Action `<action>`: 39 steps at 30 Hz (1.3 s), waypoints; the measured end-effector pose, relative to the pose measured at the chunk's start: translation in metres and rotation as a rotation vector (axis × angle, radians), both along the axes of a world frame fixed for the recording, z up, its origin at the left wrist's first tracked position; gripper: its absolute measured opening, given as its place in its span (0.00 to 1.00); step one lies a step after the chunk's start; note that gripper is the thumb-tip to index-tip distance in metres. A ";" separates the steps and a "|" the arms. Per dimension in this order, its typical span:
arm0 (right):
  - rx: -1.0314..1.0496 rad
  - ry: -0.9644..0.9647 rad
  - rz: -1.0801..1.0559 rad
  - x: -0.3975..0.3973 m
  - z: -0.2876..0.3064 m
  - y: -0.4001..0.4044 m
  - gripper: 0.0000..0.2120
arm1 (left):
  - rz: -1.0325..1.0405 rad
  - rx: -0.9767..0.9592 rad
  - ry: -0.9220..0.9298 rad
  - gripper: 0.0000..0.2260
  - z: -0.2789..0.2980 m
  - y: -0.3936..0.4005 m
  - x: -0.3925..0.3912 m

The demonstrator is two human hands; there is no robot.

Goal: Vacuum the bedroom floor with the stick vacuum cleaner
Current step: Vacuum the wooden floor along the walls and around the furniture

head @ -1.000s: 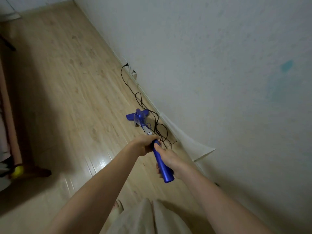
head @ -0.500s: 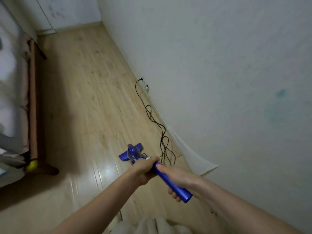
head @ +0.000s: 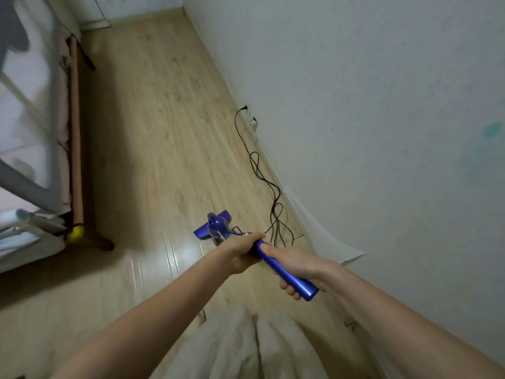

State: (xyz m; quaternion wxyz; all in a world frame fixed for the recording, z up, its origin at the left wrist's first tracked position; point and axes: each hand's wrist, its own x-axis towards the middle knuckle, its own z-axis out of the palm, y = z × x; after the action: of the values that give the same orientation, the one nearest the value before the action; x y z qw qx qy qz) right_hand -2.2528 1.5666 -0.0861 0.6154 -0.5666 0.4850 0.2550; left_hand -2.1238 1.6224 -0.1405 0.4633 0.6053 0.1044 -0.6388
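Both hands clamp the blue stick vacuum (head: 284, 269), left hand (head: 241, 251) ahead of right hand (head: 296, 265), mid-sweep on the floor (head: 164, 149); the next stroke should probably avoid the cord (head: 274, 203) lying right.

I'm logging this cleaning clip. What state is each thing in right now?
Stick vacuum: head on the floor, handle gripped.
Left hand: grips the handle, lower down.
Right hand: grips the handle's upper end.
Power cord: plugged in, looped loose on the floor.
Wall socket: in use.
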 end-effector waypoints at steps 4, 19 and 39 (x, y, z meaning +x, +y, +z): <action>-0.059 0.059 0.046 -0.005 0.006 -0.014 0.28 | 0.015 -0.035 0.090 0.06 -0.001 -0.006 -0.004; -0.056 -0.038 -0.056 0.083 -0.013 0.011 0.27 | 0.028 -0.140 0.055 0.05 -0.012 0.014 0.088; -0.072 -0.016 -0.126 0.322 -0.061 -0.004 0.27 | 0.060 -0.035 -0.109 0.07 -0.044 -0.023 0.315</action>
State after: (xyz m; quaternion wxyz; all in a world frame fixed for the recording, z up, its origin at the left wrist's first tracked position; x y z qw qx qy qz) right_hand -1.9306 1.5625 -0.1474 0.6134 -0.5586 0.5237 0.1935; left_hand -1.8089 1.5991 -0.1843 0.4977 0.6274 0.0858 -0.5926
